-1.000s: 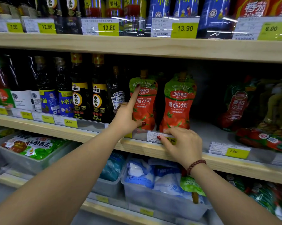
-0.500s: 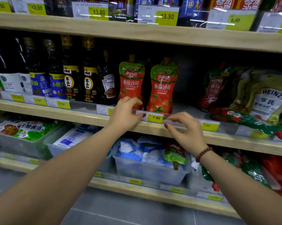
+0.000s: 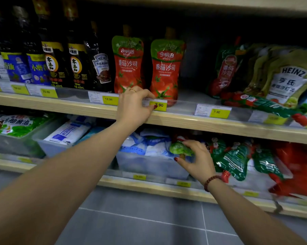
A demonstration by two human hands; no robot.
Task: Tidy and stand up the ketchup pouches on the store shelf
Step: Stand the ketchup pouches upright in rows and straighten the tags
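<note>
Two red-and-green ketchup pouches stand upright on the middle shelf, one (image 3: 127, 65) beside the other (image 3: 166, 68). My left hand (image 3: 135, 106) pinches the 7.90 price tag (image 3: 158, 105) on the shelf rail just below them. Lower down, my right hand (image 3: 196, 159) closes around the green top of a ketchup pouch (image 3: 180, 148) that lies in a clear bin (image 3: 149, 165) on the lower shelf. More ketchup pouches lie flat to the right on the middle shelf (image 3: 258, 103) and on the lower shelf (image 3: 234, 160).
Dark sauce bottles (image 3: 75, 66) fill the middle shelf's left side. Heinz pouches (image 3: 288, 78) lean at the right. White-and-blue bags (image 3: 67, 131) sit in bins on the lower shelf. A wooden shelf edge (image 3: 219, 126) runs across. Grey floor tiles (image 3: 149, 218) lie below.
My right hand dropped from the middle shelf's rail to the lower shelf and took hold of a pouch in the bin. My left hand stayed at the price tag. The view moved down and closer.
</note>
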